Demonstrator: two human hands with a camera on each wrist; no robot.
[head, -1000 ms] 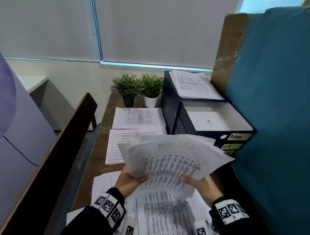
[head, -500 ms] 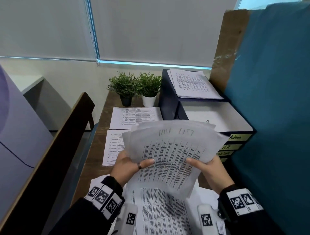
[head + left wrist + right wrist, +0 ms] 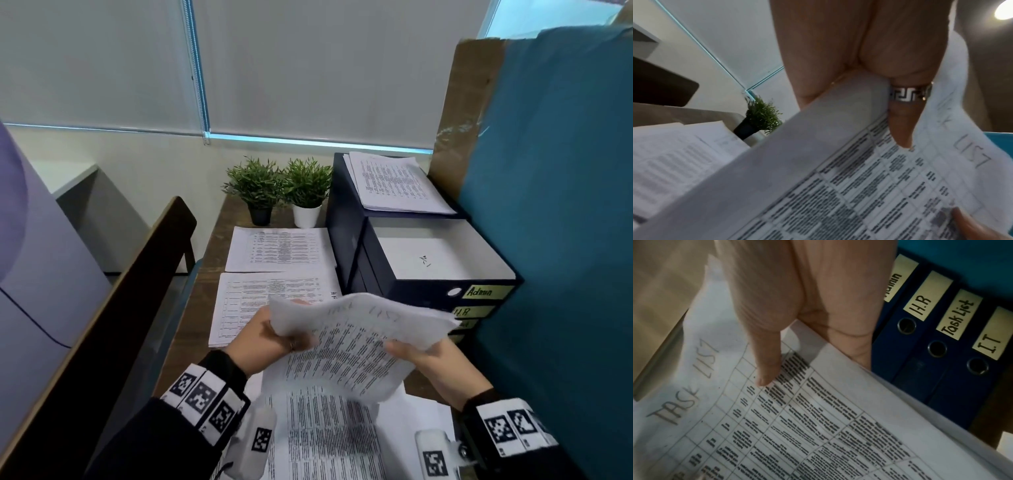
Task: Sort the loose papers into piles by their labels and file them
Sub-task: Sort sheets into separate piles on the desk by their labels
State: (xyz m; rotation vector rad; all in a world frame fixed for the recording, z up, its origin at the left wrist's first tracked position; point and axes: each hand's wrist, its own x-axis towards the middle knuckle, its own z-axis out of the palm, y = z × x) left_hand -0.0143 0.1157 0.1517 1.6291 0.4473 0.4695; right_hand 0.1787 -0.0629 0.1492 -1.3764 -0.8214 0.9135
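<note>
A sheaf of printed sheets (image 3: pixel 359 346) headed "TASK LIST" (image 3: pixel 684 386) hangs in the air over the desk. My left hand (image 3: pixel 274 337) grips its left edge, the ringed thumb (image 3: pixel 906 113) on top. My right hand (image 3: pixel 421 356) grips the right edge, with the thumb (image 3: pixel 766 356) pressed on the top sheet. Dark blue binders (image 3: pixel 428 274) lie stacked at the right, with spine labels Admin (image 3: pixel 481 292), H.R (image 3: pixel 920 305), Task List (image 3: pixel 957 318) and I.T (image 3: pixel 990 340). Sorted piles lie on the desk behind (image 3: pixel 279 251) (image 3: pixel 253 301), and one pile (image 3: pixel 394 181) lies on a binder.
More printed sheets (image 3: pixel 325 438) lie on the desk under my hands. Two small potted plants (image 3: pixel 284 188) stand at the desk's far end. A teal partition (image 3: pixel 555 205) walls off the right side. A dark chair back (image 3: pixel 113 325) stands at the left.
The sheaf has risen and moved away from me toward the binders, and its fanned sheets have drawn closer together. Both hands kept their hold.
</note>
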